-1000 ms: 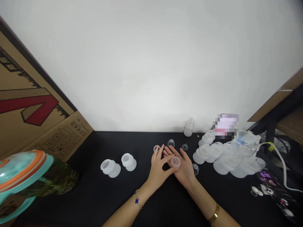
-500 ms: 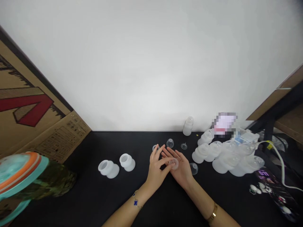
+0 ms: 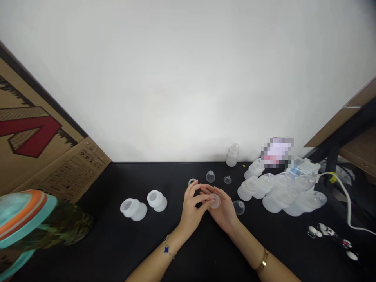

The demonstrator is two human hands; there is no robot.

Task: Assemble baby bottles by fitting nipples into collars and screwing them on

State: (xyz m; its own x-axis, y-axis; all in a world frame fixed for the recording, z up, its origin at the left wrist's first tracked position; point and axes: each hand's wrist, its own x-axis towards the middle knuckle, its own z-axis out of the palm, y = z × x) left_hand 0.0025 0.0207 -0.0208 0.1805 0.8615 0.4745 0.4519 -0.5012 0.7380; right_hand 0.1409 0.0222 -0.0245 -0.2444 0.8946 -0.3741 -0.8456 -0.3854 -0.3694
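My left hand (image 3: 192, 203) pinches a translucent, round part, which looks like a baby bottle nipple (image 3: 215, 201), between thumb and fingertips. Under it is my right hand (image 3: 225, 207), palm up, fingers stretched out and slightly bent, with the nipple against the palm. Some right fingertips are hidden behind the left hand. Just beyond my left fingertips lies a whitish ring (image 3: 192, 181). A clear dome cap (image 3: 210, 176) and a flat clear nipple-like piece (image 3: 227, 179) lie behind my hands. Another clear dome cap (image 3: 239, 207) is beside my right wrist.
Two open white bottles (image 3: 133, 209) (image 3: 157, 201) lie tilted on the left. One capped bottle (image 3: 232, 155) stands by the wall; several more (image 3: 279, 197) cluster right, near a blurred screen (image 3: 276, 152) and white cable (image 3: 349, 203). A large jug (image 3: 32, 223) and cardboard box (image 3: 73, 168) flank the left.
My right fingers have bent a little and my left fingers have closed in over the nipple. The lit display at the lower right has gone dark. The view has shifted slightly.
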